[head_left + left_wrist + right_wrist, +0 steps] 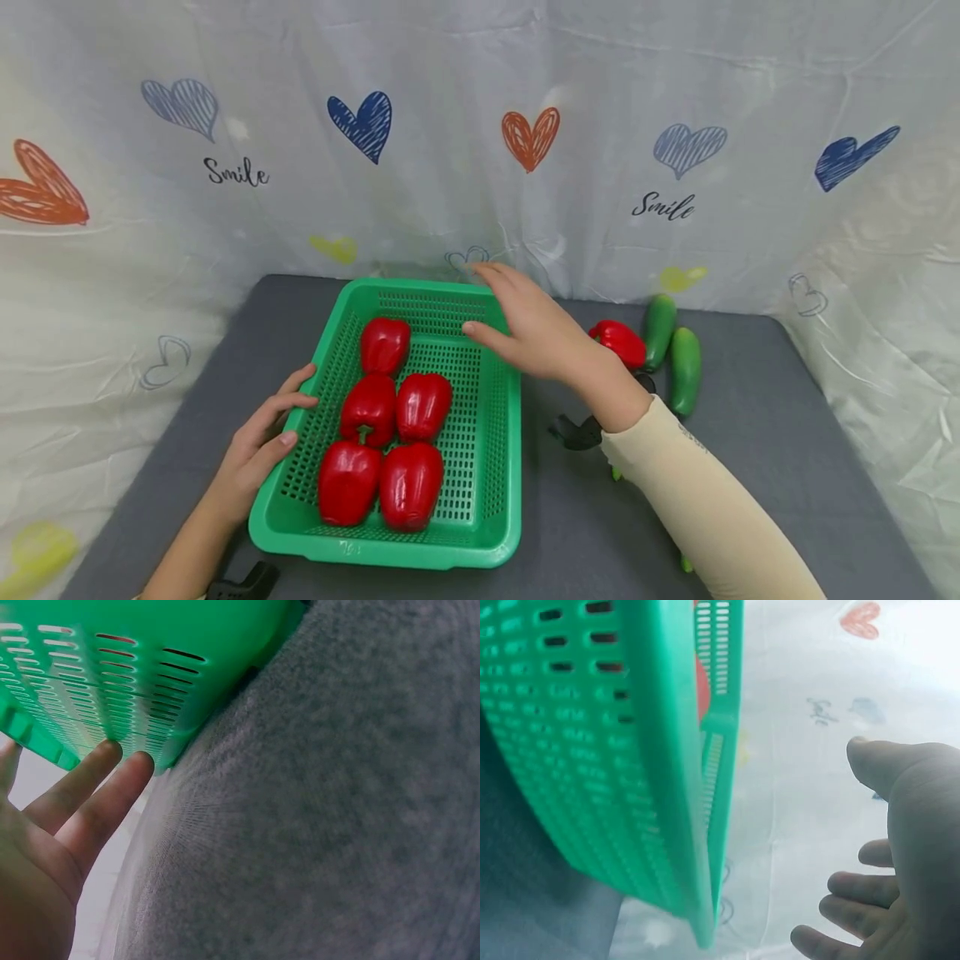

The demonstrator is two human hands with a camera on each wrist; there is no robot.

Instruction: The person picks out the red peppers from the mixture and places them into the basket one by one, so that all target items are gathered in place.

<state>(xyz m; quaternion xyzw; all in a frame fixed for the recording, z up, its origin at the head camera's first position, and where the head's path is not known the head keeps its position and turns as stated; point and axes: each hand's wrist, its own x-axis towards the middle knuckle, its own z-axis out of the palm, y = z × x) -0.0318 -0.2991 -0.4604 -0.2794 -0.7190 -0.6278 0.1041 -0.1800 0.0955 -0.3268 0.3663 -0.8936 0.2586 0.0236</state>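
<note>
A green plastic basket point(510, 467) with slotted walls stands on the grey table, holding several red bell peppers point(423, 406). Against the basket's left side rests my left hand point(258, 437), its fingers spread along the rim; in the left wrist view, two fingertips point(139, 761) are at the slotted wall. Above the far right corner of the basket hovers my right hand point(536, 325), fingers extended and thumb apart, with nothing in it. The right wrist view shows this hand point(900, 855) apart from the basket rim point(671, 750).
Right of the basket lie another red pepper point(621, 343) and two green cucumbers point(686, 371), partly near the right forearm. Small green tips point(686, 563) show beside the right sleeve, mostly hidden. A white curtain with hearts point(450, 167) hangs behind the grey table point(780, 467).
</note>
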